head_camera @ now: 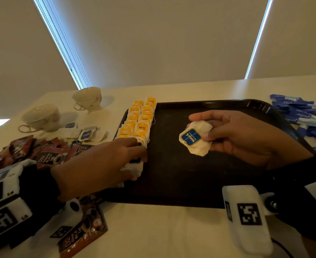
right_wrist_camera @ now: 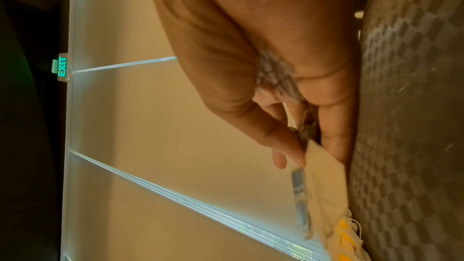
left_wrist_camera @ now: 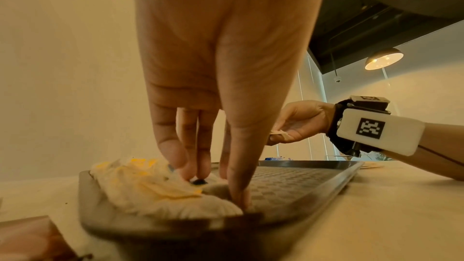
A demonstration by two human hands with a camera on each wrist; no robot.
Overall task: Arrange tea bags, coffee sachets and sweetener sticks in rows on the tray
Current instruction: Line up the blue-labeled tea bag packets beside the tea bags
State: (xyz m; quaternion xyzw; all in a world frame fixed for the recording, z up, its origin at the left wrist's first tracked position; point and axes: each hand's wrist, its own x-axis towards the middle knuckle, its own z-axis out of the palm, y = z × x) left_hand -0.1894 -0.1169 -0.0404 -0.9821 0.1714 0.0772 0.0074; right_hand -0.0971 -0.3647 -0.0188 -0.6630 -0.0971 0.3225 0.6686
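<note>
A dark tray (head_camera: 200, 183) with a checkered, textured floor is set on a pale table (head_camera: 162, 235). Along the tray's left edge, yellow-tagged tea bags (head_camera: 138, 120) are laid in two overlapping rows running from far to near. At the near end of those rows, the left hand (head_camera: 97, 164) is lowered with its fingers pointing down; in the left wrist view the fingertips (left_wrist_camera: 200, 166) are pressed onto a white tea bag with a blue tag (left_wrist_camera: 199, 181), and the thumb is planted on the bag's right edge against the tray floor. The fingers are held fairly straight and close together, and whether the bag is pinched or only pressed cannot be told. Over the middle of the tray, the right hand (head_camera: 243, 138) is held palm-up, narrowly closed: a white tea bag (head_camera: 196, 138) with a blue square tag is pinched between the thumb on top and the fingers beneath, clear of the tray floor. To the left of the tray, loose blue-tagged tea bags (head_camera: 87, 135) and dark red coffee sachets (head_camera: 47, 153) are scattered on the table, with two pale teacups (head_camera: 64, 112) beyond them. To the right of the tray, blue sweetener sticks (head_camera: 302, 118) are heaped in a pile.
</note>
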